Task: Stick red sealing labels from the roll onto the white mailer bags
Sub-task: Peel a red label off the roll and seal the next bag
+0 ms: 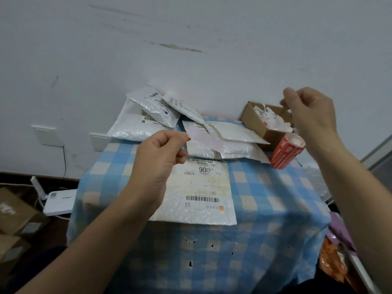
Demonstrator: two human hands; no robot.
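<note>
A white mailer bag [197, 211] with a barcode label lies flat on the blue checked tablecloth [265, 209] in front of me. My left hand [157, 160] hovers over its far end, pinching one end of a pale pink label strip [205, 140] that looks blurred. The red label roll [285, 152] lies tilted at the right, against a cardboard box. My right hand [311, 115] is raised above that box, thumb and forefinger pinched together with nothing visible between them. More white mailer bags [148, 117] are piled at the back by the wall.
The open cardboard box [253, 120] at the back right holds crumpled white paper scraps. Wall sockets [47, 134] sit at the left. A white device [60, 201] and brown boxes [17, 215] lie on the floor left. Orange packaging [333, 264] is at the lower right.
</note>
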